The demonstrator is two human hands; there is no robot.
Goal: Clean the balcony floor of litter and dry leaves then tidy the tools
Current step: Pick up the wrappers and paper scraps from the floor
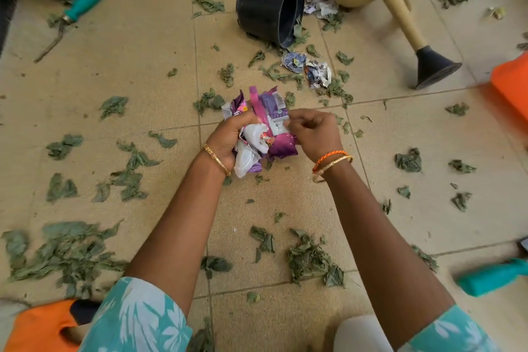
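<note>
Above the tiled floor [285, 203] scattered with dry leaves [310, 260], the left hand [228, 137] grips a bundle of crumpled wrappers [258, 134], while the right hand [315, 131] pinches its purple top wrapper [273, 111].

A crumpled wad of wrappers [258, 128] (purple, pink and white, one with a barcode showing) sits bunched between the left hand [228, 137], whose fingers curl round it, and the right hand [314, 131], which pinches its upper edge. Dry green leaves [310, 258] lie scattered over the tiled floor [428, 208] on every side of both hands, thickest below and to the left of the left hand. Beyond the hands lie more crumpled paper scraps [318, 74], and a teal-handled tool [83, 6] lies flat far up-left of the left hand.
</note>
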